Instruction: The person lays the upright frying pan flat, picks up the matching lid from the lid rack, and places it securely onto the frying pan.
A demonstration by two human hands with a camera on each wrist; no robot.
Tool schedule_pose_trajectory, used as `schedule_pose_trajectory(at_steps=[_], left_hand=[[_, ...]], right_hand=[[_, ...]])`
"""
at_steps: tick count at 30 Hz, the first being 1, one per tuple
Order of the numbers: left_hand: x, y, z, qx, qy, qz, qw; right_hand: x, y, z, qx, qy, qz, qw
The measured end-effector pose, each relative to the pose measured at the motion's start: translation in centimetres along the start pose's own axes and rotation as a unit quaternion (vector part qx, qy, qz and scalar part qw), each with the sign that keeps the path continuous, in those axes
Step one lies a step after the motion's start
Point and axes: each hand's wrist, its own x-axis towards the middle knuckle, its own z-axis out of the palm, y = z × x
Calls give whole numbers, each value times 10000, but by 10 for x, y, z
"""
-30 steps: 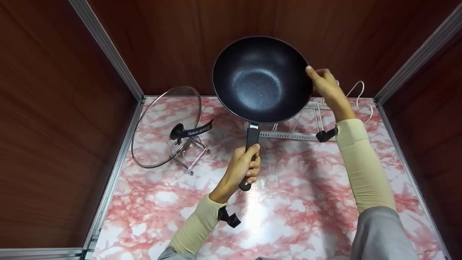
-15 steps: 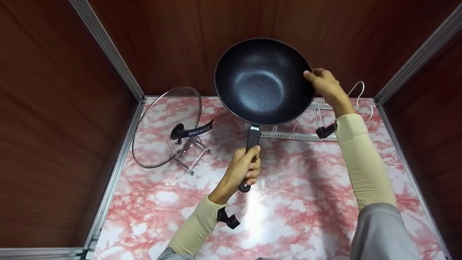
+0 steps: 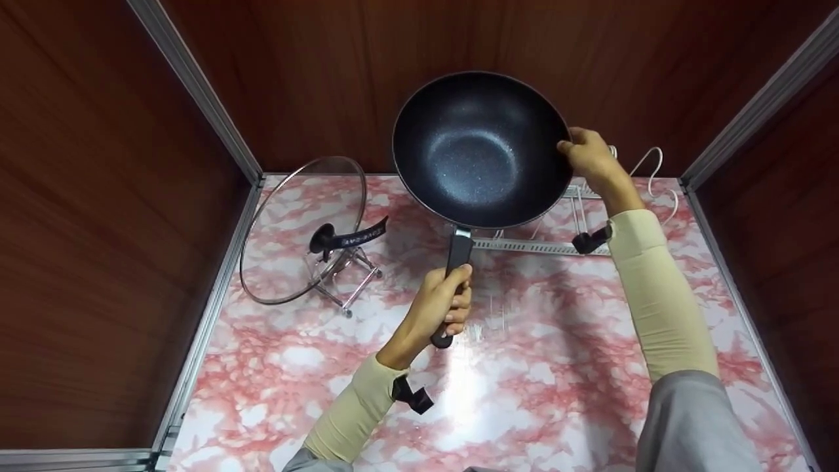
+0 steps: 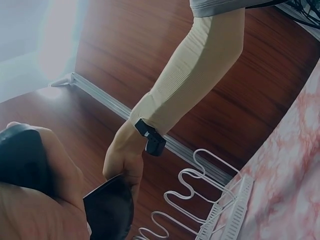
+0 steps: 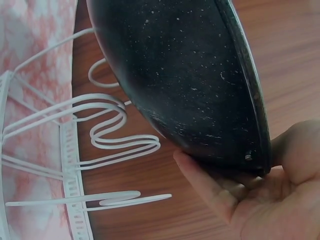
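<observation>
A dark nonstick wok (image 3: 472, 164) is held up over the back of the table, its speckled inside facing the head camera. My left hand (image 3: 440, 303) grips its black handle (image 3: 460, 250), thumb along the top. At the wok's right rim my right hand (image 3: 593, 157) pinches the edge, thumb inside and fingers behind. The right wrist view shows the wok's dark outer side (image 5: 185, 80) with those fingers against it. Behind and below the wok stands a white wire rack (image 3: 537, 246), partly hidden by it.
On the left, a glass lid (image 3: 278, 246) with a black knob (image 3: 321, 239) leans upright in a small metal stand (image 3: 351, 295). Brown wood-grain walls (image 3: 314, 78) with metal edge strips enclose the marbled pink and white table (image 3: 537, 387).
The wok has lowered a little and shifted slightly right. My right hand has slid down a short way along with the rim; the left hand keeps its grip on the handle.
</observation>
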Motion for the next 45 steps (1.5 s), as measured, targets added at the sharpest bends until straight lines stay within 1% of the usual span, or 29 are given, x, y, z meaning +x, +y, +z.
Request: schedule_pose_trajectory(at_steps=[4, 8, 14, 20, 23, 25, 29, 35, 37, 40, 45], left_hand=[[0, 1, -3, 33, -77, -23, 10000], [0, 2, -5, 52, -128, -96, 9999], [-2, 2, -7, 51, -164, -180, 9997], [-3, 3, -8, 63, -216, -228, 9995], [-3, 4, -9, 107, -244, -271, 9993], [-2, 5, -11, 156, -259, -300, 9991], [-2, 7, -14, 261, -271, -352, 9987], [-2, 12, -17, 198, -279, -432, 9985], [-2, 13, -18, 225, -303, -442, 9983], [-2, 15, -20, 283, -320, -483, 9979], [-1, 19, -23, 483, -378, -559, 9965]], right_hand=[[-1, 2, 0, -201, 198, -28, 9996], [-2, 5, 0, -107, 302, 1, 9995], [-4, 7, -2, 291, 288, 190, 9990], [-5, 6, -3, 912, 433, 593, 9931], [-5, 5, -4, 1118, 385, 734, 9903], [-6, 5, -4, 1167, 297, 740, 9900], [-8, 4, -6, 919, 116, 722, 9931], [-8, 5, -8, 583, -117, 723, 9956], [-8, 6, -9, 446, -70, 633, 9970], [-8, 8, -9, 274, -17, 618, 9977], [-13, 12, -11, 66, 236, 500, 9984]])
